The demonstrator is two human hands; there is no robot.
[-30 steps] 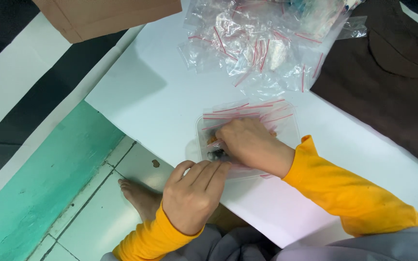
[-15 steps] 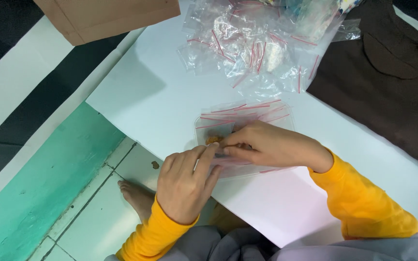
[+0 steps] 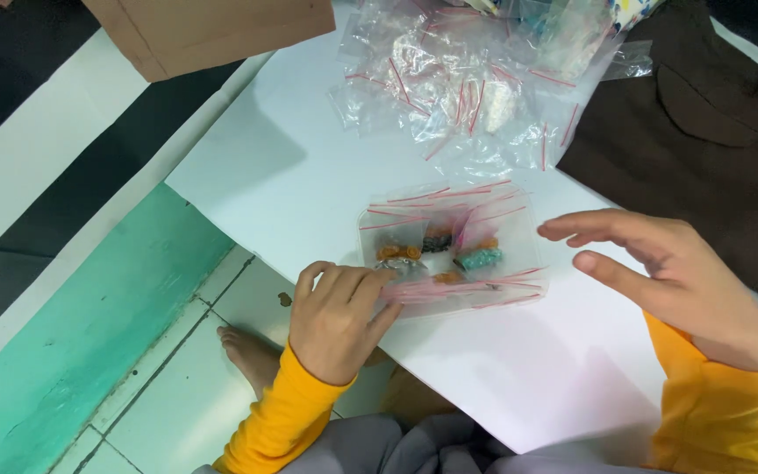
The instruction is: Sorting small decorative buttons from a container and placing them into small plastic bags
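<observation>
Several small clear bags [image 3: 449, 250] with red seal strips lie stacked on the white board [image 3: 291, 175], small orange, dark and teal pieces showing through them. Left hand [image 3: 337, 316] rests at the near-left edge of the stack, fingers curled and pressing down on the bags' corner; it pins rather than grips. Right hand [image 3: 668, 281] hovers just right of the stack, fingers spread and loose, holding nothing and not touching the bags.

Beyond both hands, a heap of empty bags [image 3: 475, 88] of the same kind. Brown cloth [image 3: 712, 149] beyond the right hand, partly on the board. Cardboard box [image 3: 203, 31] far beyond the left hand. A bare foot [image 3: 252, 355] on the tiled floor beside the left wrist.

Step in hand, by my reading: flattening or squaring the filled bags, with the right hand lifted off. The next move looks to call for the right hand to come back onto the stack while the left keeps it from sliding on the smooth board.
</observation>
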